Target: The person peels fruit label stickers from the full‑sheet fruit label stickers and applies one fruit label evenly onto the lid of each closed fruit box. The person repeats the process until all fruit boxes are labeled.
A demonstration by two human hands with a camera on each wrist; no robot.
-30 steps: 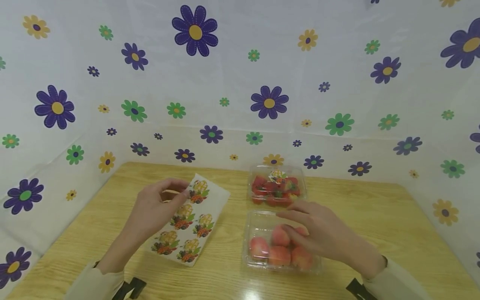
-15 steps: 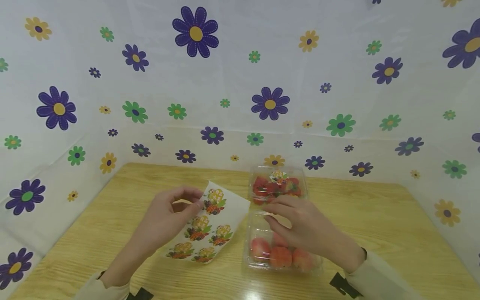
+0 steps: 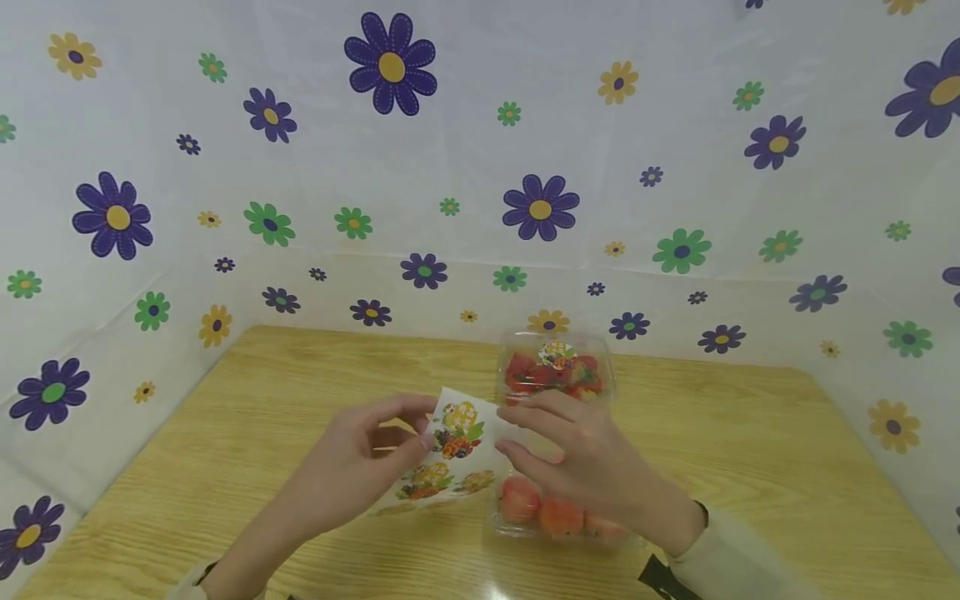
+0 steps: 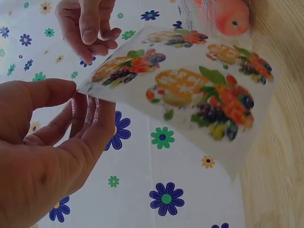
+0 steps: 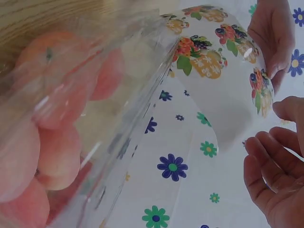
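I see the left grip (image 3: 356, 462) pinching the sticker sheet (image 3: 459, 429) | right grip (image 3: 576, 446) loosely spread, holding nothing, beside it | pink-fruit box (image 3: 517, 530) on the bench (image 3: 750, 467)

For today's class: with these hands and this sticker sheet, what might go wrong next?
The left hand pinches the sticker sheet by its edge only, so it may slip. The sheet is bent, so it might crease. The right hand is close to the clear fruit box and might bump it.
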